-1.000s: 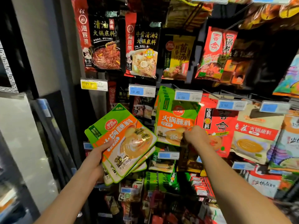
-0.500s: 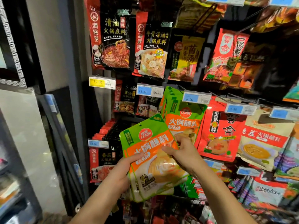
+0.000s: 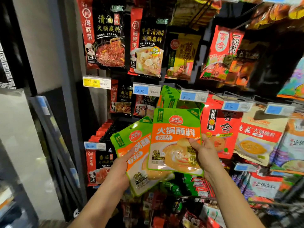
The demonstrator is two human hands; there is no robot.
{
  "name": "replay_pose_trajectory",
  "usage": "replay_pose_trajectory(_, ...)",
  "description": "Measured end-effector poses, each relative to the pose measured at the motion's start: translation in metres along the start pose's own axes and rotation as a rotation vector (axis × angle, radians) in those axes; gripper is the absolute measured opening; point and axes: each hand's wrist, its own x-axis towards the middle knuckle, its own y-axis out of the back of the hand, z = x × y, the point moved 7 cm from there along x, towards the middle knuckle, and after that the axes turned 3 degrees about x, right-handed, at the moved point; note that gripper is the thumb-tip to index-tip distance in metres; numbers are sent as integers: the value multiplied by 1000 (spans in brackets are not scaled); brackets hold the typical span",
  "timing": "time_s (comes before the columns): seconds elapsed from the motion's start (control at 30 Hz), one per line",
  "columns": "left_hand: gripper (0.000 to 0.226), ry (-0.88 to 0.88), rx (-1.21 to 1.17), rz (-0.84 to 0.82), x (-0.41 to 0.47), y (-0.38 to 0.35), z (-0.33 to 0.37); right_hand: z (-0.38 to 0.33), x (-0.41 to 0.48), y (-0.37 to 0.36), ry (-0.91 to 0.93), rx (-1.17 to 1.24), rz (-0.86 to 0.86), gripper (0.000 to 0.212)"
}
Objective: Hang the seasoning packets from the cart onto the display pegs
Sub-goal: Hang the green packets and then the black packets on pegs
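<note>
I have my left hand [image 3: 120, 168] curled around a tilted stack of green-and-orange packets [image 3: 139, 163], with the thumb lying across the front, held low before the rack. My right hand [image 3: 204, 153] pinches the right edge of a single packet [image 3: 174, 140] of the same kind, thumb on its face. That packet stands nearly upright and overlaps the stack's upper right part. It sits just below the blue price tag [image 3: 193, 96] and in front of the matching hung packets [image 3: 169, 99] on their peg. Red packets [image 3: 220, 127] hang just to its right.
</note>
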Motion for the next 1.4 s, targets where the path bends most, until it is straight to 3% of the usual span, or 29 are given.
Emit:
replay_pose_trajectory(0.1, 20, -22, -67, 20, 6, 13, 8, -11, -2, 21, -10, 68, 116, 63)
replay_pose_trajectory(0.33, 20, -92, -96, 14, 7, 23, 29, -25, 17, 21, 18, 101, 159, 80)
replay_pose_trajectory(0.6, 14, -116, -72, 35, -2, 29, 40, -21, 29, 13, -60, 78, 198, 60)
replay_pose_trajectory(0.93, 13, -118, -84, 39, -2, 32, 45, -17, 22, 24, -81, 175, 236, 72)
replay_pose_trajectory(1.03, 14, -116, -80, 41, -1, 31, 46, -21, 22, 25, -121, 139, 256, 51)
replay_pose_trajectory(1.13, 14, -119, -86, 53, 0, 32, 47, -26, 35, 21, -149, -32, 277, 15)
replay_pose_trajectory(1.27, 15, -128, -108, 78, 0, 37, 41, -23, 72, 16, -38, -554, 295, 4)
replay_pose_trajectory(1.4, 20, -102, -104, 75, -1, 34, 32, -13, 71, 16, -154, -994, 283, 45)
